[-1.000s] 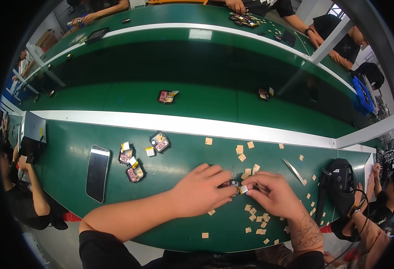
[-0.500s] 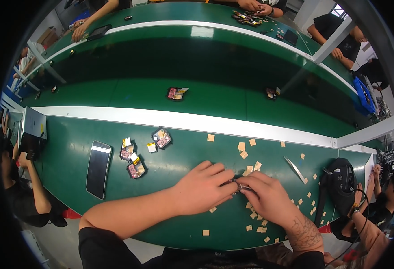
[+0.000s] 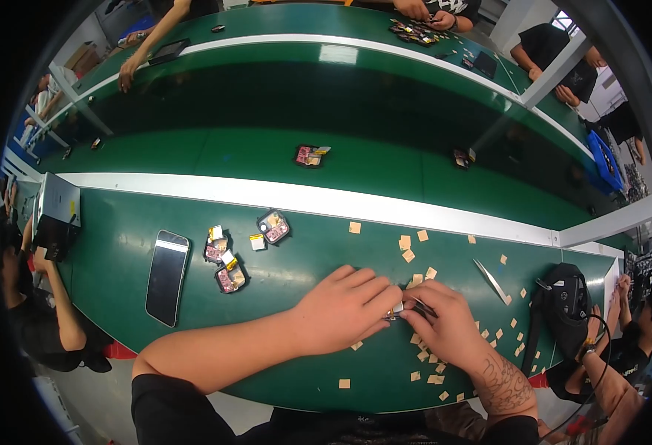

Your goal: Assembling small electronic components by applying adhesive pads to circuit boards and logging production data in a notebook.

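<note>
My left hand [image 3: 348, 308] and my right hand [image 3: 445, 322] meet over the green table [image 3: 118, 245], fingertips pinched together on a small silvery part [image 3: 396, 308]. Most of that part is hidden by my fingers. My right hand also seems to hold a thin dark tool, partly hidden. Several small tan paper squares [image 3: 407, 256] lie scattered around and beyond my hands.
A phone [image 3: 166, 277] lies face up at the left. Beside it are small black trays with pink parts [image 3: 226, 274], another [image 3: 274, 226]. Metal tweezers [image 3: 493, 282] and a black device [image 3: 563, 308] lie at the right. More trays [image 3: 307, 155] sit on the conveyor. Other people work around.
My two hands have stayed pressed together at the same spot, with the fingers shifting slightly. The tray on the conveyor has drifted to the right.
</note>
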Demonstrator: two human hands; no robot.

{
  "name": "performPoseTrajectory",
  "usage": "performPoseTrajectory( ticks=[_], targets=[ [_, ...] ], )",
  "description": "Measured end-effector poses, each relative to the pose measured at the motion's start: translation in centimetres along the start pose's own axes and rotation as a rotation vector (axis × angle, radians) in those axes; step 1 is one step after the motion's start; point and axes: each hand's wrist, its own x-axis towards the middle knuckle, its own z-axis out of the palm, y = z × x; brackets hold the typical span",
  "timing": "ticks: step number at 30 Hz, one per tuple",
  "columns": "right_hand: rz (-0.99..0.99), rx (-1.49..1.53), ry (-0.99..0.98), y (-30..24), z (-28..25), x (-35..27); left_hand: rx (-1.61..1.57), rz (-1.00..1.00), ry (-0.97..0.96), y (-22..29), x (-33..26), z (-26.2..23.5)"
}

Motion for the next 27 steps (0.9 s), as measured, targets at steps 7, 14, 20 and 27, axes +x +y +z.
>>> performPoseTrajectory(
  ticks=[7, 14, 20, 27],
  targets=[
    [-0.021, -0.035, 0.036, -0.1, 0.4, -0.2, -0.009, -0.017, 0.006, 0.2, 0.0, 0.0],
    [-0.046, -0.093, 0.081, -0.4, 0.9, -0.3, -0.039, -0.032, 0.003, 0.3, 0.0, 0.2],
    [-0.053, -0.154, 0.064, -0.5, 0.8, 0.3, -0.087, -0.023, 0.032, 0.4, 0.1, 0.2],
    [0.012, 0.013, 0.174, 0.9, 0.0, 0.4, 0.018, -0.028, -0.026, 0.7, -0.4, 0.5]
  ],
)
